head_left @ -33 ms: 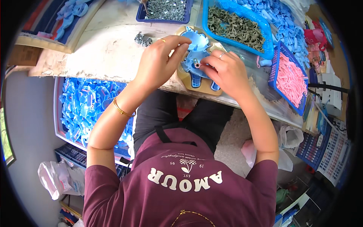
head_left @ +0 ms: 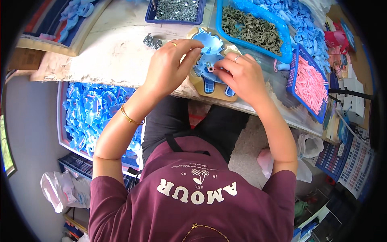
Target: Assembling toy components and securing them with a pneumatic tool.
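Note:
A blue plastic toy-like shell (head_left: 208, 42) with a round upper section and two short leg-like tabs lies in a tan fixture (head_left: 196, 85) at the table's near edge. A small pale ring-shaped part (head_left: 210, 69) sits in its lower section. My left hand (head_left: 172, 60) is over the shell's left side, thumb and forefinger drawn together; what they pinch, if anything, is hidden. My right hand (head_left: 242, 74) bends over the right side, its closed fingertips at the shell beside the ring-shaped part. Anything between those fingertips cannot be made out.
Beyond the fixture stand a dark blue bin of small metal pieces (head_left: 200, 17) and a light blue basket of grey-green parts (head_left: 287, 50). Pink strips fill a blue basket (head_left: 293, 78) at right. Small metal pieces (head_left: 152, 41) lie left. A tray of blue shells (head_left: 96, 113) sits below the table.

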Tool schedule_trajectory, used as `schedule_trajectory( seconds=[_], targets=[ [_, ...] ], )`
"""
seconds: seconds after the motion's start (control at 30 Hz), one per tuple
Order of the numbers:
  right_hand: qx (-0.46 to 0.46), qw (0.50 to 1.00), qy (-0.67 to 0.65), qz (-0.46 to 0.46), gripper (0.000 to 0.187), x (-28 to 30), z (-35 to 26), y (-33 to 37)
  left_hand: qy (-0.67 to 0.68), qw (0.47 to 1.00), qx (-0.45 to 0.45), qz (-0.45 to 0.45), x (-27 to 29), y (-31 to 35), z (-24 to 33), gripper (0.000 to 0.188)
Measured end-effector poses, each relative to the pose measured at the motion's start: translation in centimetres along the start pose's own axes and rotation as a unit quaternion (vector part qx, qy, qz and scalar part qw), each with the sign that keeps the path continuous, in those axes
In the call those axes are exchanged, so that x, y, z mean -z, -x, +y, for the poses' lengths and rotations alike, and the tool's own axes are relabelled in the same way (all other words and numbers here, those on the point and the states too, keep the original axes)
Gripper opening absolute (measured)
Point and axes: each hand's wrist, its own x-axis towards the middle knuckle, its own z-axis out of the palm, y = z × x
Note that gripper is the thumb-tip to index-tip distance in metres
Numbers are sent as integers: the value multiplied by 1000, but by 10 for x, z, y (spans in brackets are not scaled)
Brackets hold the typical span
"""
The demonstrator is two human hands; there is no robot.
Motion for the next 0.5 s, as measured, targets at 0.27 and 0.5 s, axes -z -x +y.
schedule_trajectory(
  seconds=[0.27,0.5],
  targets=[
    [-9,1000,-23,1,10,-6,0,-3,-18,1000,0,-11,-2,10,-6,11],
    [41,998,-30,-28,10,-5,4,-9,-56,994,-96,-14,-3,12,-5,11]
  ],
)
